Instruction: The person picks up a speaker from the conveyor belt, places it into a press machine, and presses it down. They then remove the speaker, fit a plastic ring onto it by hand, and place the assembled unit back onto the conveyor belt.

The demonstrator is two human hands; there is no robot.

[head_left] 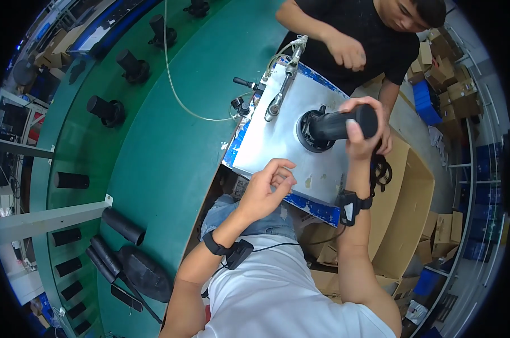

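On the metal-topped work stand [260, 149] a black cylinder [336, 126] rises from a round black base [316, 141]. My right hand [361, 132] grips the cylinder near its top end, thumb on the near side and fingers round the far side. My left hand [269, 188] hovers by the plate's near edge with loosely curled fingers, partly apart, and nothing visible in it. A toggle clamp [283, 84] is mounted along the plate's far left side. Both my wrists wear straps with small dark devices.
A co-worker in a black shirt [373, 50] stands across the stand, one hand [347, 52] raised. Left, a green table [153, 163] bears a black bag [145, 276] and loose cylinders [123, 225]. Several similar assemblies [105, 110] line a green conveyor. An open cardboard box [404, 208] lies right.
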